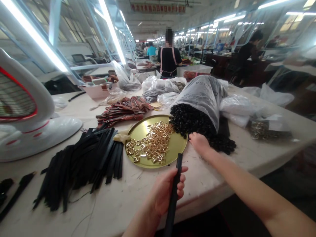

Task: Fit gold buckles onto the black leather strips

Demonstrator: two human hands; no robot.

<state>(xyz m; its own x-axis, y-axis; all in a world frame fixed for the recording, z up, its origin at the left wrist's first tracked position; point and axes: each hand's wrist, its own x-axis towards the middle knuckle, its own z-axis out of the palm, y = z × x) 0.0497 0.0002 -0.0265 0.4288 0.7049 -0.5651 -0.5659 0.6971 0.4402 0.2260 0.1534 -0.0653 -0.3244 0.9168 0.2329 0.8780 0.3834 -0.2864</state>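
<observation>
My left hand [170, 187] is wrapped round a black strap [176, 184], whose free end points up towards a round gold tray [138, 165]. Small gold metal buckles [158, 138] lie heaped on that tray. To its right, my right hand [199, 143] reaches to the edge of a pile of small black pieces [192, 118]. Its fingers are drawn together at that edge, and what they hold, if anything, is too small to make out. The black pieces spill from a translucent plastic bag [201, 92] lying on its side.
A bundle of black straps [81, 161] lies left of the tray, with patterned reddish-brown strips [123, 110] behind it. A white fan [37, 121] stands at the left. Plastic bags [237, 107] sit at the right on the pale tabletop [118, 204]. A person [169, 59] stands beyond the table.
</observation>
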